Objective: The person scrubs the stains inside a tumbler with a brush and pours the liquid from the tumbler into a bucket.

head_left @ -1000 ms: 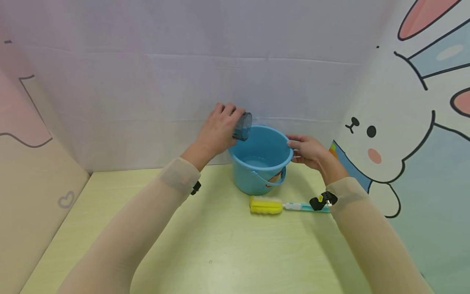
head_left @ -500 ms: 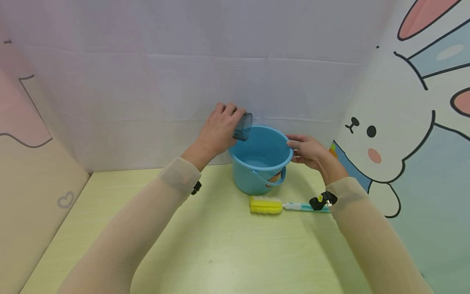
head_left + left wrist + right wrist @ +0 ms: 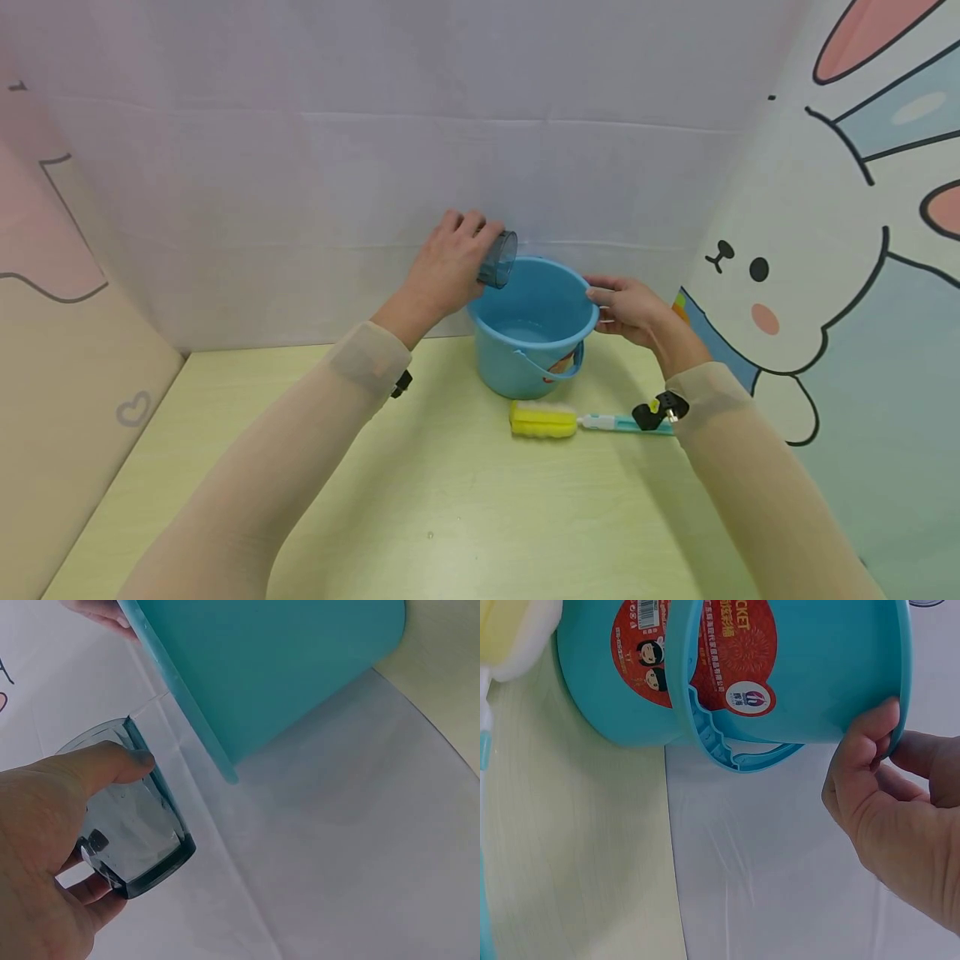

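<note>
A clear grey-blue cup (image 3: 498, 260) is gripped in my left hand (image 3: 446, 267), tilted with its mouth toward the bucket's inside. In the left wrist view the thumb lies along the side of the cup (image 3: 142, 817) and the fingers curl beneath it. The blue bucket (image 3: 517, 371) stands upright on the table, with a little water apparently at its bottom. My right hand (image 3: 630, 310) pinches the bucket's right rim, thumb on one side and fingers on the other, as the right wrist view shows. The bucket's handle (image 3: 694, 712) hangs down over a red label.
A brush with a yellow sponge head (image 3: 543, 419) and a white-and-teal handle (image 3: 615, 422) lies in front of the bucket, partly hidden by the right wrist camera. A white cloth wall (image 3: 300, 208) rises behind. Small droplets dot the table (image 3: 420, 483).
Almost nothing differs. The left hand and cup have shifted very slightly to the right; the right hand stays on the bucket's rim.
</note>
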A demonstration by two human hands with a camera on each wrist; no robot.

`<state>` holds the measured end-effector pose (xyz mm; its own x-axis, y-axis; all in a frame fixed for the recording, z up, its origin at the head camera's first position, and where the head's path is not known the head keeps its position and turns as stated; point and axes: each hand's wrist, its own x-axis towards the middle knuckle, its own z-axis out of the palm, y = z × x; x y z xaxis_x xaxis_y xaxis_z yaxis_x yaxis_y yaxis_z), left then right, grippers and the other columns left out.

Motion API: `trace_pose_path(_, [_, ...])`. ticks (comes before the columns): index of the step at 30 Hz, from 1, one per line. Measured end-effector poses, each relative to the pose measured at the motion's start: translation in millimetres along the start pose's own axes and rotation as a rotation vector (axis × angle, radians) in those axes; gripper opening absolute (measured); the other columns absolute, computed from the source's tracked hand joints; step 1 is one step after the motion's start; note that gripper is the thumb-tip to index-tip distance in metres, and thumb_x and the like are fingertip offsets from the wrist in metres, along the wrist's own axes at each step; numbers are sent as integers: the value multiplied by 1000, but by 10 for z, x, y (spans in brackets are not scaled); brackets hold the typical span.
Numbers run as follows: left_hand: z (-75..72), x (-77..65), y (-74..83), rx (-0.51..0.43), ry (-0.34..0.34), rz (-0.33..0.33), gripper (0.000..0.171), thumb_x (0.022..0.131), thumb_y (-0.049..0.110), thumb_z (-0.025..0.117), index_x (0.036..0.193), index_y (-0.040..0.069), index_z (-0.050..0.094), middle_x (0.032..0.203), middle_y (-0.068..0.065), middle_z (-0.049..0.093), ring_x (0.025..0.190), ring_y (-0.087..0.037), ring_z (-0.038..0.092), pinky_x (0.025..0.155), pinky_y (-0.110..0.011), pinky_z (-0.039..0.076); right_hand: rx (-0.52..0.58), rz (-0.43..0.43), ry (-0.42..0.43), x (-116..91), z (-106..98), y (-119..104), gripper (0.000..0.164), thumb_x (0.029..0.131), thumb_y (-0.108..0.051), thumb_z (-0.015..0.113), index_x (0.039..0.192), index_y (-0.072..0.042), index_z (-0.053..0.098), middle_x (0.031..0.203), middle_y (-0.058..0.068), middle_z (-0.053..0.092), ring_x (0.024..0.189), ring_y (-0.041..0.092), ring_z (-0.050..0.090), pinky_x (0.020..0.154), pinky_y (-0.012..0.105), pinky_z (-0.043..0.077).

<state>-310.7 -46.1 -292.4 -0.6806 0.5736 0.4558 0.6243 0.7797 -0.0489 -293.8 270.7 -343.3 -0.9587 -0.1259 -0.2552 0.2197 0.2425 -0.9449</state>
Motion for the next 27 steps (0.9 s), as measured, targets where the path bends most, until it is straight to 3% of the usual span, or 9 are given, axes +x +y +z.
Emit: trace_pose_path(27, [5, 3, 11, 33, 6, 23, 72, 86, 13, 84, 151, 10, 52, 138, -16, 54, 122, -38, 46, 97, -47, 52, -9, 2, 6, 6, 2, 2, 56, 116, -23, 48, 169, -15, 31, 139, 17, 54, 96, 20, 65, 84, 31, 58])
